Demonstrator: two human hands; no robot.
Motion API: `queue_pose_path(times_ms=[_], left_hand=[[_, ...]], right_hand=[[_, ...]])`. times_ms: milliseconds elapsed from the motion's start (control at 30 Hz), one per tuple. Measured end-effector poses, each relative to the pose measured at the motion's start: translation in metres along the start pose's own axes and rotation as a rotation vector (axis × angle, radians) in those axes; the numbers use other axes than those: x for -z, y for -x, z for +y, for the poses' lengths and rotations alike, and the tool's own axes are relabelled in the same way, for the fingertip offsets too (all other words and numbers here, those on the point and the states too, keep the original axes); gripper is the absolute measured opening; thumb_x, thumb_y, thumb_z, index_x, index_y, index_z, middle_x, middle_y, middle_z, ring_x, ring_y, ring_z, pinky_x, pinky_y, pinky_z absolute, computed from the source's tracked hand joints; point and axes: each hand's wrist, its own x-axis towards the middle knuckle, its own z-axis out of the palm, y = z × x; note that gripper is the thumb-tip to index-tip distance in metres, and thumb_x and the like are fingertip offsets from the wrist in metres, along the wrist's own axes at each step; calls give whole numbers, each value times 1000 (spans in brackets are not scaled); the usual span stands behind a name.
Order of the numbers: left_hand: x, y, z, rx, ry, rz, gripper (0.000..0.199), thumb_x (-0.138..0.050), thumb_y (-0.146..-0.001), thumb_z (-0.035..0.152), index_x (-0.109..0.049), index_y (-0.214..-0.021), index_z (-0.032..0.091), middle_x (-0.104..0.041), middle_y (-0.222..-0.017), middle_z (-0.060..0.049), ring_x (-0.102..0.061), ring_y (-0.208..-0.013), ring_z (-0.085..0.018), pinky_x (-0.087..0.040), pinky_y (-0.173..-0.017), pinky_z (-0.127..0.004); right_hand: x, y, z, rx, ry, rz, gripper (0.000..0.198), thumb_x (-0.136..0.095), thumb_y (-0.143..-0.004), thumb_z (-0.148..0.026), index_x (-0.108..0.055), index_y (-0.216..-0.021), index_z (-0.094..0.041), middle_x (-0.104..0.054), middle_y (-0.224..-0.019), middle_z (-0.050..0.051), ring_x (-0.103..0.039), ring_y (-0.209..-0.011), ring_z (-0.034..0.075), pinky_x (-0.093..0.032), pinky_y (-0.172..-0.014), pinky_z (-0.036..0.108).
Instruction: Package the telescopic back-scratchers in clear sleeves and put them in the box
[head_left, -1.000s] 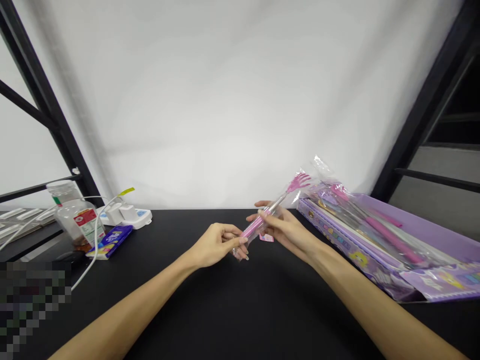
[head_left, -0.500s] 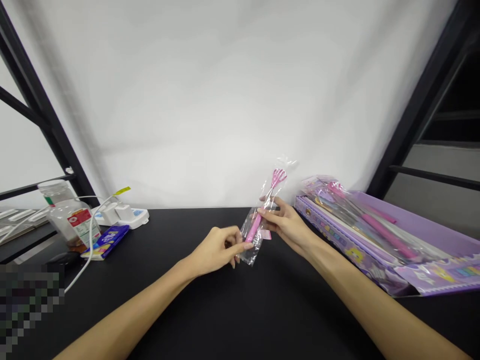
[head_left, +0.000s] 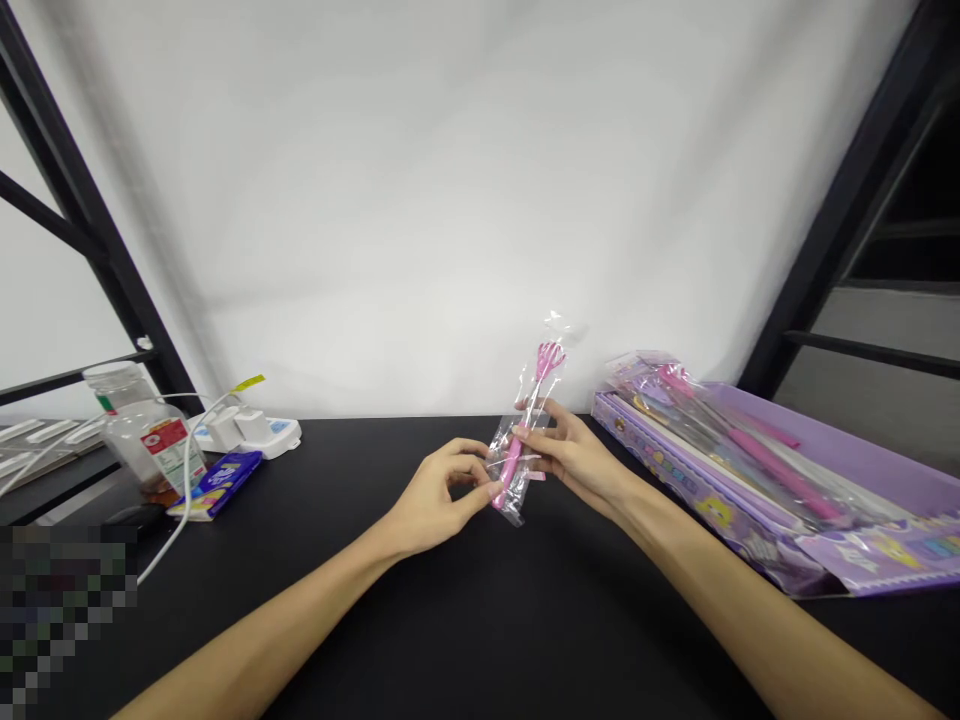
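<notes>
A pink back scratcher with a claw-like head and thin metal shaft is sealed in a clear plastic bag. It is held tilted above the black table, claw end up and leaning right. My right hand grips the wrapped scratcher around its middle, thumb in front and fingers partly hidden behind. My left hand is at the lower end, with the thumb on the bag by the handle's tip and the bent fingers against its left edge. A small pink-and-white label shows beside the handle.
On the right stands an open purple display box holding several bagged pink sticks. At left are a clear plastic jar, a blue snack packet, a white power strip and a white cable. A white wall rises behind the table.
The scratcher has turned slightly, and its claw has shifted a little left and shows spread prongs. My left fingers have uncurled and moved up along the bag. My right hand keeps its hold.
</notes>
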Motion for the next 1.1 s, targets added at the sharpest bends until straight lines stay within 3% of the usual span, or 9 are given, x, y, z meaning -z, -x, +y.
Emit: queue_pose_path(times_ms=[100, 200, 300, 367, 500, 567, 767, 933, 1100], left_hand=[[-8, -1, 1, 189, 232, 68, 33, -61, -88, 44, -55, -74, 15, -68, -96, -8, -69, -84, -19, -57, -81, -36], [-13, -2, 4, 248, 378, 143, 36, -64, -85, 49, -47, -80, 18, -68, -71, -3, -71, -68, -20, -59, -67, -35], [-14, -2, 5, 275, 449, 178, 41, -69, -81, 49, -46, -99, 20, -69, -67, 0, -72, -63, -22, -60, -63, -35], [-13, -2, 4, 317, 470, 133, 51, -72, -79, 49, -46, -112, 19, -70, -67, -1, -72, -64, -23, -61, -66, -37], [-10, -2, 1, 381, 430, -8, 45, -71, -78, 53, -62, -91, 11, -73, -75, -11, -73, -73, -24, -60, -74, -37], [-9, -2, 1, 369, 418, -24, 45, -71, -78, 54, -64, -84, 10, -73, -80, -13, -73, -77, -24, -59, -76, -37], [-6, -3, 1, 367, 394, -89, 55, -76, -76, 45, -61, -120, 15, -73, -98, -12, -71, -92, -25, -56, -85, -39], [-11, -2, -1, 220, 193, -86, 34, -71, -81, 42, -68, -101, 15, -73, -88, -8, -70, -81, -20, -55, -78, -32], [-12, -4, -1, 152, 92, -60, 26, -67, -84, 39, -69, -95, 16, -73, -88, -6, -67, -77, -17, -53, -73, -28]], right_hand=[[0, -1, -1, 16, -31, 42, 45, -79, -75, -33, -52, -111, -25, -70, -79, -1, -68, -73, 16, -53, -71, 32], [2, -1, -1, 43, -68, 64, 43, -80, -75, -32, -51, -106, -26, -71, -81, -1, -69, -80, 18, -53, -78, 35], [1, 0, -2, 41, -62, 35, 40, -79, -76, -33, -51, -105, -27, -71, -83, 0, -69, -85, 19, -53, -79, 36], [0, 2, -3, 28, -30, 18, 39, -78, -77, -35, -52, -105, -27, -71, -84, 0, -69, -84, 19, -52, -79, 36], [0, 2, -5, 19, 39, 4, 40, -78, -76, -34, -55, -109, -27, -70, -84, 0, -68, -82, 19, -53, -77, 36], [1, 2, -5, 21, 62, 9, 42, -79, -75, -34, -56, -109, -26, -70, -84, 1, -69, -83, 20, -54, -76, 35], [4, 2, -3, 83, 176, 46, 45, -79, -74, -37, -56, -111, -25, -72, -84, 2, -70, -82, 22, -56, -75, 38], [-7, 2, -14, 145, 326, -38, 35, -74, -80, -42, -60, -105, -23, -74, -90, 6, -71, -88, 25, -56, -78, 38], [-13, -9, -37, 357, 330, 152, 35, -65, -84, -54, -66, -93, -20, -74, -89, 8, -71, -87, 24, -57, -74, 36]])
